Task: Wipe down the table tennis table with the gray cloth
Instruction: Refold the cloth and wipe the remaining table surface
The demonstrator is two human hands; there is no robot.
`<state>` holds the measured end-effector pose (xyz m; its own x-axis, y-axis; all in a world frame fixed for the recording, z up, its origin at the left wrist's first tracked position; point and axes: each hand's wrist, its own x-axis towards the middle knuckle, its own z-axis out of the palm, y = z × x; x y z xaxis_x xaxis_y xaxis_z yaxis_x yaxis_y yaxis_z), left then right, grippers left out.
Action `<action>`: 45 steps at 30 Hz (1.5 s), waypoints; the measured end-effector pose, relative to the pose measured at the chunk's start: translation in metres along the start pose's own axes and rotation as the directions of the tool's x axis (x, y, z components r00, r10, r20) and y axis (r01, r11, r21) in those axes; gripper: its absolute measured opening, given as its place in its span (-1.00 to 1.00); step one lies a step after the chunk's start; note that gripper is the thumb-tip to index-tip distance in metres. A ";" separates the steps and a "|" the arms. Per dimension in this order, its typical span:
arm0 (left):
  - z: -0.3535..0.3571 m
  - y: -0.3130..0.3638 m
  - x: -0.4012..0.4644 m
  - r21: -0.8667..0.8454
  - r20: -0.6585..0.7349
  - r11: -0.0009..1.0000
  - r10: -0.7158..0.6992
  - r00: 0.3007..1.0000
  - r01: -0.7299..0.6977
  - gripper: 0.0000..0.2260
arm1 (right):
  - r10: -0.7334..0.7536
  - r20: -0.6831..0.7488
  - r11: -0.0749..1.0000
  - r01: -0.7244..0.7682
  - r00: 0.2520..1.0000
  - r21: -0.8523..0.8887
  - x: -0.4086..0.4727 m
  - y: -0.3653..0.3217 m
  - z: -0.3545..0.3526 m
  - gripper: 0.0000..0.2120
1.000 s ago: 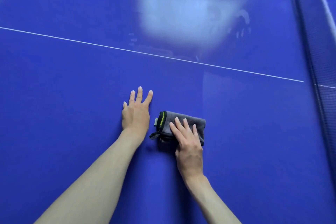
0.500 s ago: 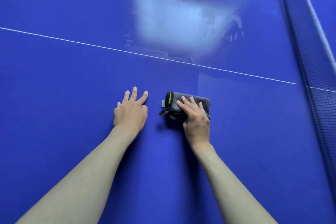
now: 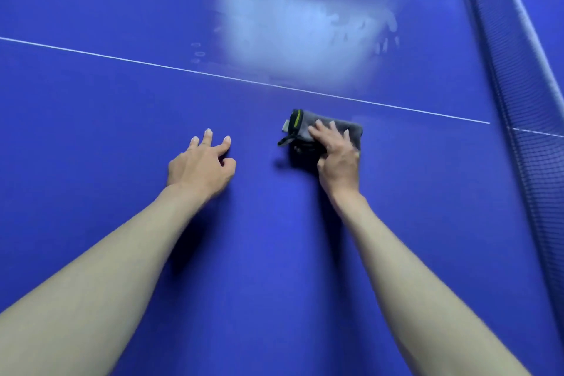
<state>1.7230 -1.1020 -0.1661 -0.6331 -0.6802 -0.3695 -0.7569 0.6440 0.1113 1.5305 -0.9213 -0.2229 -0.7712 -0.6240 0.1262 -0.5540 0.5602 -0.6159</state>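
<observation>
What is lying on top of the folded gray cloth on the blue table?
The right hand rests on the folded gray cloth, fingers spread. The blue table directly under the cloth is covered and cannot be seen.

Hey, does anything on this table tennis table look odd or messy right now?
Yes: fingerprint-like smudges show in the pale glare patch beyond the white line. The gray cloth under the right hand lies short of them.
</observation>
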 end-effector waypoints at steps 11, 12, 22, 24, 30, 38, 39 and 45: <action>0.002 0.079 -0.037 -0.019 -0.021 0.980 0.197 0.980 -0.197 -0.48 | -0.025 -0.030 0.998 0.023 0.999 -0.051 -0.266 -0.023 -0.030 -0.28; 0.007 0.090 -0.036 -0.028 -0.014 0.973 0.230 0.973 -0.231 -0.49 | -0.030 -0.033 0.998 0.028 0.999 -0.056 -0.268 -0.021 -0.031 -0.30; 0.028 0.128 -0.016 -0.068 0.083 0.980 0.191 0.978 -0.186 -0.47 | 0.050 -0.133 0.999 -0.050 0.990 0.006 -0.078 0.028 -0.036 -0.24; 0.027 0.126 -0.014 -0.061 0.089 0.981 0.187 0.978 -0.182 -0.45 | 0.047 -0.101 0.999 -0.047 0.994 0.009 -0.024 0.041 -0.039 -0.23; 0.027 0.128 -0.013 -0.064 0.096 0.986 0.159 0.983 -0.153 -0.45 | 0.152 -0.044 0.987 -0.149 0.987 0.054 0.095 0.064 -0.053 -0.25; 0.025 0.126 -0.013 -0.070 0.089 0.985 0.165 0.982 -0.159 -0.43 | 0.119 -0.014 0.989 -0.118 0.993 0.090 0.022 0.068 -0.063 -0.19; 0.023 0.127 -0.013 -0.081 0.094 0.984 0.168 0.981 -0.161 -0.43 | 0.120 -0.027 0.989 -0.118 0.992 0.088 -0.001 0.066 -0.064 -0.19; 0.023 0.128 -0.023 -0.150 0.149 0.978 0.168 0.974 -0.146 -0.41 | 0.106 -0.088 0.994 -0.102 0.990 0.045 -0.164 0.052 -0.072 -0.17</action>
<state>1.6448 -0.9957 -0.1644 -0.7198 -0.5024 -0.4792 -0.6723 0.6764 0.3008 1.6053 -0.7506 -0.2193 -0.8501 -0.5109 0.1279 -0.4575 0.5960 -0.6599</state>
